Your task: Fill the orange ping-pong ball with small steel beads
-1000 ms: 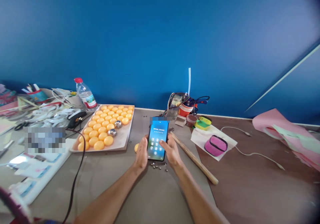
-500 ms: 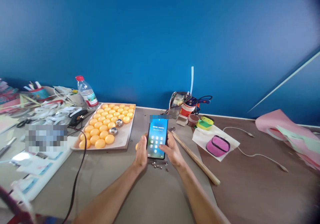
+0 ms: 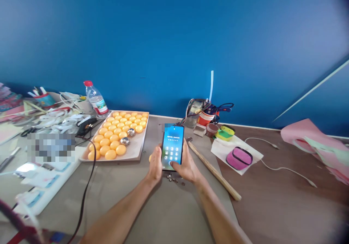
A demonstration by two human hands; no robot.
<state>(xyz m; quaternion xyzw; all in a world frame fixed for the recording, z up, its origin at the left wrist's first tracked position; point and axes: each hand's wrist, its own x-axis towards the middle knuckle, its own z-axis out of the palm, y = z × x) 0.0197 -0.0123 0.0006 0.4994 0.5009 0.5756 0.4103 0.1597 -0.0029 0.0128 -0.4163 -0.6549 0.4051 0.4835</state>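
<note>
Both closed round the smartphone (image 3: 172, 146) over the table's (image 3: 152, 211) middle, your left hand (image 3: 155, 166) steadies it so your right hand's (image 3: 187, 167) thumb can key.

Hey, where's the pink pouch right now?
In the head view the pink pouch lies right of the phone, on a white sheet beside the wooden stick.

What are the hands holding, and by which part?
A phone, by its lower end: left hand on the left edge, right hand on the right edge, thumb on the screen.
</note>
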